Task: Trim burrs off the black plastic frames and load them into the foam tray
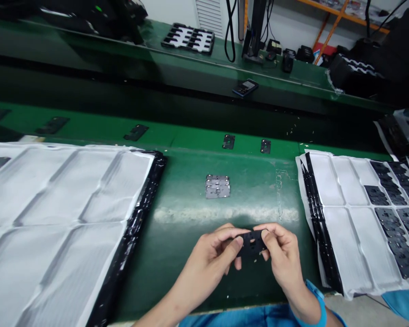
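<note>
Near the front edge of the green work surface, a thin black plastic plate [251, 247] with a small square hole is held between both hands. My left hand [215, 252] pinches its left end between thumb and fingers. At the plate's right end, my right hand [280, 250] grips it the same way, thumb on top. Just beyond the hands lies an overlapping row of several similar dark plates [217, 193]. Two more plates, one to the left [228, 141] and one to the right [265, 146], lie farther back on the green surface.
A white-lined compartment tray [64, 186] stands on the left. Another tray [347, 231] on the right holds rows of black plates [397, 236]. Other plates [136, 132] lie along the green strip. A dark phone-like device [246, 87] sits farther back, below a black-and-white tray [188, 38].
</note>
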Action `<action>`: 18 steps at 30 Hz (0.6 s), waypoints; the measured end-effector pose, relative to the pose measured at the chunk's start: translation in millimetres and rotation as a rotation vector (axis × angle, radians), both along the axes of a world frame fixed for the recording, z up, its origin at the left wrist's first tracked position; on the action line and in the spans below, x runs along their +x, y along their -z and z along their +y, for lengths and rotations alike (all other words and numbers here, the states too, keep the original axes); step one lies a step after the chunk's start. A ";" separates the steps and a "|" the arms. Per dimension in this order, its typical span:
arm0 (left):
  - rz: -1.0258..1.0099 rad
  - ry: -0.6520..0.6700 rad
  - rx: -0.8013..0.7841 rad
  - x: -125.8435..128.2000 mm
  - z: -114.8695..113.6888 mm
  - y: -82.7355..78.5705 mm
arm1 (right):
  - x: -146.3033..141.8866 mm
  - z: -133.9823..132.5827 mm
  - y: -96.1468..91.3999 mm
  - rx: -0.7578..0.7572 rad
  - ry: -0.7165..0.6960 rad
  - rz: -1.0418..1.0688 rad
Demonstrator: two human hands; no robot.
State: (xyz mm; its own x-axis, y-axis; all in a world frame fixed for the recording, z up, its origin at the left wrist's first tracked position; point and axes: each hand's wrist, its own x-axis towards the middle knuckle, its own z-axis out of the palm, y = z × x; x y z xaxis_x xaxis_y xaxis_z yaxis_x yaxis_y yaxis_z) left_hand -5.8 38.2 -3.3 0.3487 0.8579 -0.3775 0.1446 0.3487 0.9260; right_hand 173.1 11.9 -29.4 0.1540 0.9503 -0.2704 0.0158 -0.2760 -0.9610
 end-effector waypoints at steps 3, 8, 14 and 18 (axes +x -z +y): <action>0.115 -0.013 0.099 -12.3 9.1 -0.2 | -4.0 1.6 3.9 0.019 -0.085 -0.037; 0.315 -0.032 0.255 -44.1 49.9 8.9 | -6.3 4.3 14.1 0.101 -0.106 -0.106; 0.663 0.004 0.476 -56.5 98.3 27.9 | 1.9 4.9 21.3 0.150 -0.115 -0.158; 0.768 0.036 0.530 -60.1 107.5 31.8 | 5.5 1.9 23.8 0.154 -0.121 -0.174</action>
State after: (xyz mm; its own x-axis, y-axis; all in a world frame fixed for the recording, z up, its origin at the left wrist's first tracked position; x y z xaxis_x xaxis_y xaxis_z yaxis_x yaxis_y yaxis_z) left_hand -65.9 145.7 -35.1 0.1953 0.9777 -0.0774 0.7856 -0.1087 0.6091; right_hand 178.6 13.7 -53.2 0.0684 0.9925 -0.1009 0.2087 -0.1131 -0.9714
